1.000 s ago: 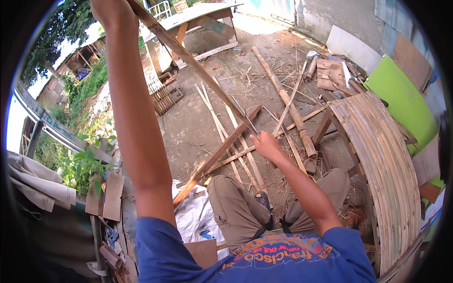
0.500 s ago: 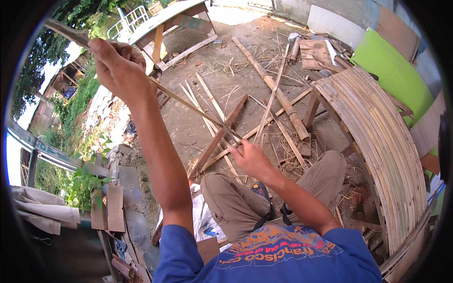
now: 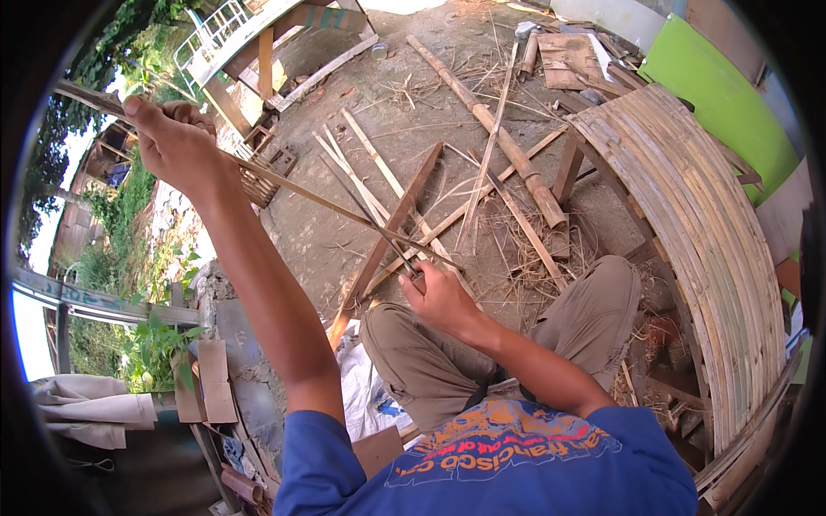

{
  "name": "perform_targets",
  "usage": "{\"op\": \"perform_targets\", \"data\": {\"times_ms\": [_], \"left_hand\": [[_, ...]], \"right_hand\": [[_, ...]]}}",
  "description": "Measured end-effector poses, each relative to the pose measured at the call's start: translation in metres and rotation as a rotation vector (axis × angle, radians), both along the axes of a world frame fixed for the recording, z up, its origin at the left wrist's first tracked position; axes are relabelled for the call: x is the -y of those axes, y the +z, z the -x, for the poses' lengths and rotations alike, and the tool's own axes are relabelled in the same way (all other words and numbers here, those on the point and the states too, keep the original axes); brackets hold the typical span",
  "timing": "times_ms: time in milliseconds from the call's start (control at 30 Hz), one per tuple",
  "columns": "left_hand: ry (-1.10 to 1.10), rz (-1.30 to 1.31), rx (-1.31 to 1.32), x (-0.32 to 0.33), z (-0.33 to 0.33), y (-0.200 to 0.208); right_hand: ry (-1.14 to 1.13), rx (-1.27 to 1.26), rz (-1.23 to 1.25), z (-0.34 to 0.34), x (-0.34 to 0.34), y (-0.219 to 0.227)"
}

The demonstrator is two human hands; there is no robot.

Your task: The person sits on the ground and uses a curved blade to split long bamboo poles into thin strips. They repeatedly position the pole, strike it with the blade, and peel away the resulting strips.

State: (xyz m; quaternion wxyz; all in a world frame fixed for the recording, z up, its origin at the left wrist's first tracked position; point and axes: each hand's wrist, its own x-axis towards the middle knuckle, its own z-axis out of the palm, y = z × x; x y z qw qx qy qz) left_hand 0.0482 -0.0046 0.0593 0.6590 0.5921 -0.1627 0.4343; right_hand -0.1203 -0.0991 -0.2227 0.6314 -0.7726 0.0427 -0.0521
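My left hand (image 3: 178, 148), raised at the far left, is closed around a long thin bamboo strip (image 3: 301, 190). The strip slants down to the right, its lower end out past my other hand. My right hand (image 3: 440, 297), low in front of my knees, grips a knife (image 3: 397, 250) with a narrow dark blade. The blade points up and left and crosses the strip; whether its edge bites into the bamboo I cannot tell. Beneath the crossing, a reddish-brown wooden plank (image 3: 391, 228) leans up from near my left knee.
Split bamboo strips (image 3: 375, 156) and a thick bamboo pole (image 3: 490, 138) lie on the dirt ground ahead among shavings. A curved bamboo-slat bench (image 3: 688, 224) stands close on my right. A wooden table (image 3: 284, 34) is at the back left; a broken block wall (image 3: 237, 344) runs along my left.
My left hand has moved a little left and down in the picture with the strip. My right hand has shifted slightly left, and more of the strip's lower end shows beyond the knife.
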Motion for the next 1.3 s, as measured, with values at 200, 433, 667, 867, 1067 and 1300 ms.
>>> {"op": "perform_targets", "data": {"times_ms": [200,433,667,867,1067,1300], "left_hand": [[-0.019,-0.008,-0.033,0.009,-0.005,0.000],[-0.055,-0.018,-0.001,0.004,-0.019,0.000],[-0.016,0.031,-0.032,-0.008,-0.025,0.000],[-0.051,-0.015,-0.003,0.009,-0.018,0.001],[0.000,-0.015,-0.017,0.019,-0.027,-0.001],[0.013,-0.032,-0.027,-0.011,-0.033,-0.001]], "right_hand": [[-0.013,-0.119,0.159,-0.021,0.022,-0.088],[-0.016,-0.088,0.174,-0.008,0.018,-0.076],[0.032,0.090,0.083,-0.009,0.000,-0.014],[-0.012,-0.345,0.259,-0.008,0.028,-0.202],[-0.086,-0.092,0.024,-0.001,0.011,-0.103],[-0.104,-0.436,0.206,0.028,0.016,-0.235]]}}
